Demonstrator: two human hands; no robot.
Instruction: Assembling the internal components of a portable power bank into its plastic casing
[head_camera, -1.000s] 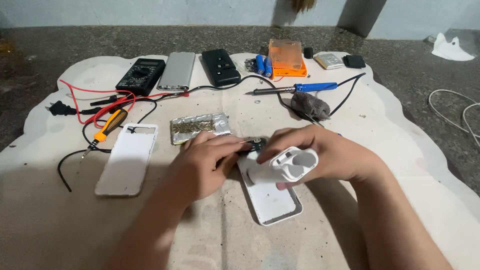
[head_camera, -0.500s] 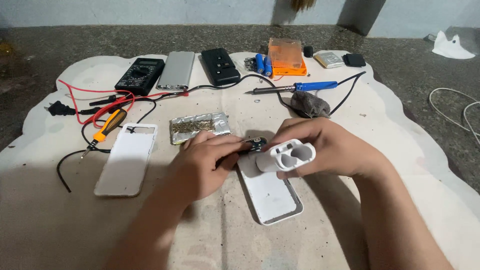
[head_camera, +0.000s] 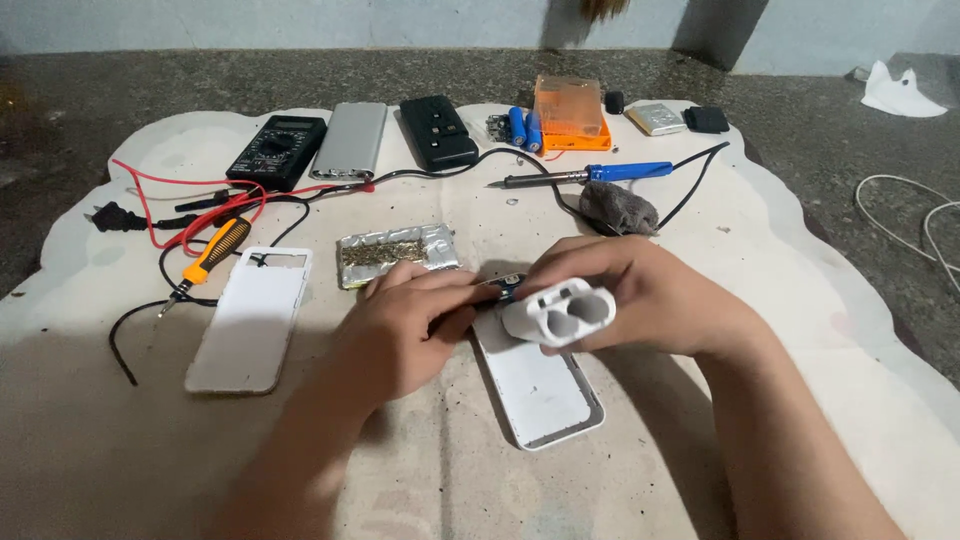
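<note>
The white holder (head_camera: 558, 313), a two-bay plastic shell, is clamped in the right hand (head_camera: 640, 295), with fingers wrapped over its top and thumb beneath. Its two round open bays face the camera, so its long axis runs away from the viewer, back into the palm, slightly tilted. The left hand (head_camera: 400, 325) closes its fingers together on a small circuit board (head_camera: 503, 288) just beyond the fingertips, touching or nearly touching the holder's left end; the exact contact is hidden by the fingers. Directly below both hands lies a white cover (head_camera: 540, 385) flat on the cloth (head_camera: 100, 440). Left of the left hand lies a second white cover (head_camera: 250, 320), and just ahead of its knuckles a foil pouch (head_camera: 395, 255). Beyond the right fingers are a grey pad (head_camera: 618, 208) and a soldering iron (head_camera: 590, 175). Risk: the board is small and pinched only at its edge, so a twist may bend or drop it. The holder, gripped at one end, may rotate if pushed sideways.
</note>
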